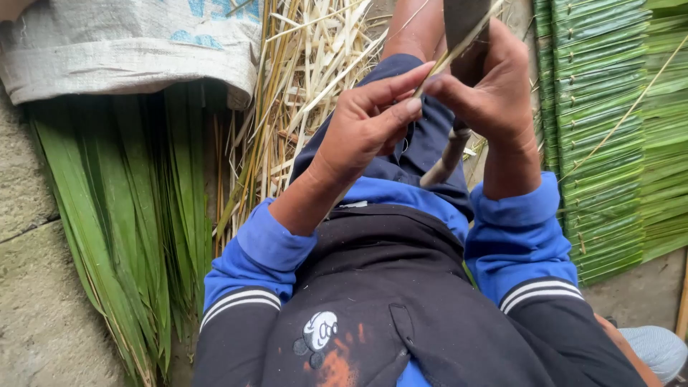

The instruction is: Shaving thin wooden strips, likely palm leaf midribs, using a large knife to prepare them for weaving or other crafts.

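Thin pale strip (459, 44), pinched in left hand (365, 125) grip, knife (459, 79) clenched in right hand (494, 86)

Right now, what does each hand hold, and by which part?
The left hand pinches a thin pale strip partway along it. The right hand grips a knife on its handle.

Floor: rough grey concrete slab (32, 287) with one visible joint line at left. Daylight, diffuse, no hard shadows. A worn grey-white woven sack (129, 43) lies at upper left. Long loose green palm leaves (122, 215) rest on the floor beneath it.
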